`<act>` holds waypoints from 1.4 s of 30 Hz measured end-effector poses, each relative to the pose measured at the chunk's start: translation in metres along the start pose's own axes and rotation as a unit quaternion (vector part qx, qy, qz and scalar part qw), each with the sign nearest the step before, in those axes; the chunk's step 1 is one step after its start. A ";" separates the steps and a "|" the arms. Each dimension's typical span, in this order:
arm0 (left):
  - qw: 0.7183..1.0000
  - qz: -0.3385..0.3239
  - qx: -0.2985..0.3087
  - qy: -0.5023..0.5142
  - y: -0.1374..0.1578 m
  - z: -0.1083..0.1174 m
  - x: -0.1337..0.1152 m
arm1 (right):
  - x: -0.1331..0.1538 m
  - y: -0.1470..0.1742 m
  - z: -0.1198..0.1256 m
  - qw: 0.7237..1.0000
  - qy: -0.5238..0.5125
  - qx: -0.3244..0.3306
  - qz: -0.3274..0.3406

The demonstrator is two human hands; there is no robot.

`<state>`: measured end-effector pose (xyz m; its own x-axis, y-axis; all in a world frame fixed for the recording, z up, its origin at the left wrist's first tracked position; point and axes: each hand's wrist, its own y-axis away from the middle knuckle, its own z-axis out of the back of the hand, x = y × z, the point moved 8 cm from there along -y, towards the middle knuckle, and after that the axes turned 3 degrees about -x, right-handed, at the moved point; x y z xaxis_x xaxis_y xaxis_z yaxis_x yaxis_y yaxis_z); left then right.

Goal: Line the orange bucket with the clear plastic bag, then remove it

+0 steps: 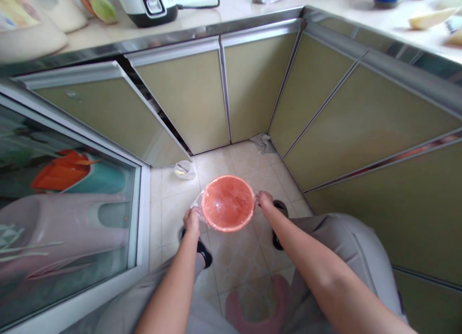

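On the tiled floor between my feet is a round orange bin, its mouth facing up. A clear plastic bag is drawn over its rim and sticks out at both sides. My left hand is closed on the bag's edge at the left of the bin. Across from it, my right hand pinches the bag at the right side. Both hands sit just outside the rim. How deep the bag reaches inside the bin is hard to make out.
Cabinet doors enclose the floor, one standing ajar at left. A glass door borders the left. A small clear bag and a grey cloth lie on the floor. A pink stool shows below me. A white appliance stands on the counter.
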<state>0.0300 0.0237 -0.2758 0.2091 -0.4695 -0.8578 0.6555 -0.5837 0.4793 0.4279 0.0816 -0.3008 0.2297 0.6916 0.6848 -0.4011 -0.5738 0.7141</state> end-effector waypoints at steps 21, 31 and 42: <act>0.956 0.054 0.263 0.121 0.093 -0.060 -0.095 | 0.098 0.089 -0.034 0.927 0.034 0.192 0.319; 0.943 0.073 0.288 0.148 0.112 -0.062 -0.122 | 0.117 0.112 -0.032 0.935 -0.135 0.306 0.119; 0.926 0.088 0.317 0.184 0.132 -0.057 -0.149 | 0.155 0.139 -0.020 0.927 -0.105 0.305 0.188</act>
<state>0.1268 0.0548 -0.0951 0.5828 -0.4047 -0.7047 0.0541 -0.8459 0.5306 0.3896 0.1181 -0.0985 0.3691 0.3276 0.8698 0.0742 -0.9432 0.3237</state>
